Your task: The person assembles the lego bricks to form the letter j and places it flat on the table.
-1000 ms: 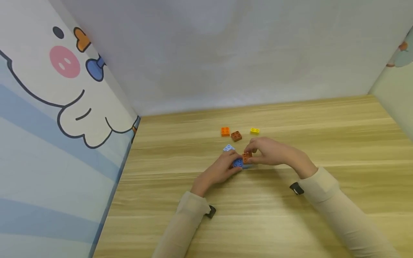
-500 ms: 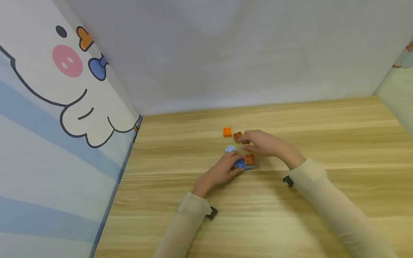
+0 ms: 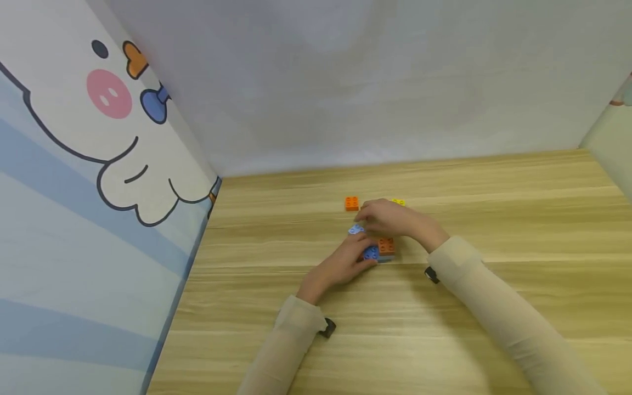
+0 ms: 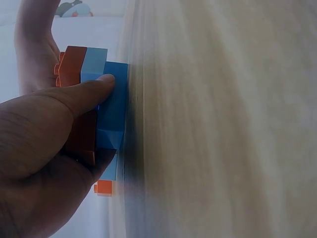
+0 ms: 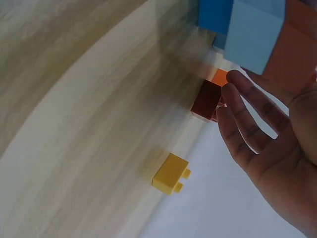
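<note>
At left, from where I stand, the left hand is narrowed on a cluster of joined toy bricks on the wood-grain tabletop; its thumb presses a square-edged blue plastic brick, the lowest visible in the left wrist view. Should this grip slacken, the cluster could slide or twist.

Farther back lies a bright orange four-stud plastic brick. In front of it, just beyond the left fingers, a pale blue studded plastic brick could be nudged if the two hands, which are close here, met.

Centre: the right hand has loosely bent fingers, moderately spread, with nothing visibly held. A dark brown studded plastic brick lies just beside its fingertips; contact cannot be judged. A sideways touch might push this brick into the orange one.

Right of the left hand, an orange-brown four-stud plastic brick tops a grey-blue plastic brick; a low right palm could knock it.

Farthest right, a small yellow plastic brick stands behind the right hand, exposed to a careless backward sweep.
</note>
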`<state>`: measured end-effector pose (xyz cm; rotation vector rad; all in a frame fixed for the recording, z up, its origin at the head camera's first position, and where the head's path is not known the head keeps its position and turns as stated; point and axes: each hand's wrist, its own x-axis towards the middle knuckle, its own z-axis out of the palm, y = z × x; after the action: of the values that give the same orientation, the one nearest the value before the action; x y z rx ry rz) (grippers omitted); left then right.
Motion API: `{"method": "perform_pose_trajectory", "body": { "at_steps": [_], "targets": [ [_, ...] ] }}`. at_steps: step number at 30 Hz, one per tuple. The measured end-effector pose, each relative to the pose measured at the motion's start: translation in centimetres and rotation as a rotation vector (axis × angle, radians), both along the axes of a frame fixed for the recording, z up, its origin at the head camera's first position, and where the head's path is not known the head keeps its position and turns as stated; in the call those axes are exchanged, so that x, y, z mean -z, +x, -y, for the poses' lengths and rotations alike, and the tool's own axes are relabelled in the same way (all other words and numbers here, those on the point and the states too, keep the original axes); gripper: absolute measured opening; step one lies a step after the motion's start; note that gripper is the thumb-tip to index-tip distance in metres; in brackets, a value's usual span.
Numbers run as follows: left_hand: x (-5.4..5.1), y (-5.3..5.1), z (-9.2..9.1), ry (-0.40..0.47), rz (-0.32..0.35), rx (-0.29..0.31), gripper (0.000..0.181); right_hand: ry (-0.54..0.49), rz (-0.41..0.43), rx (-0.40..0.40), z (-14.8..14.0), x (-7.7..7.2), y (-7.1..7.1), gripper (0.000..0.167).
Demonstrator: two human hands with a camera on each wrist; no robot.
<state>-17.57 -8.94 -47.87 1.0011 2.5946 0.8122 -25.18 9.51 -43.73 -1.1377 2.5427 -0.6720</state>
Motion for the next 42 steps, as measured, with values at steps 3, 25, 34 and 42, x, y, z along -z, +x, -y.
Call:
{"method": "perform_pose_trajectory", "body": {
  "at_steps": [3,25,34,42],
  "targets": [
    [-0.1,0.1,-0.1,0.008,0.005,0.006,0.040,0.014,0.010,-0.004,0.2,0.2,0.0,0.028],
    [0.0,0.2,-0.6,-0.014,0.009,-0.001,0.040,-0.032,0.036,0.015,-0.6,0.5,0.4,0.025],
    [0.3,-0.2,-0.3,-0.022,0.007,-0.014,0.042,-0.076,0.044,0.053,-1.9,-0.4,1.1,0.030],
    [0.1,-0.1,-0.2,-0.013,0.023,-0.031,0.042,-0.073,0.000,0.081,-3.4,-1.4,2.0,0.033]
  ]
}}
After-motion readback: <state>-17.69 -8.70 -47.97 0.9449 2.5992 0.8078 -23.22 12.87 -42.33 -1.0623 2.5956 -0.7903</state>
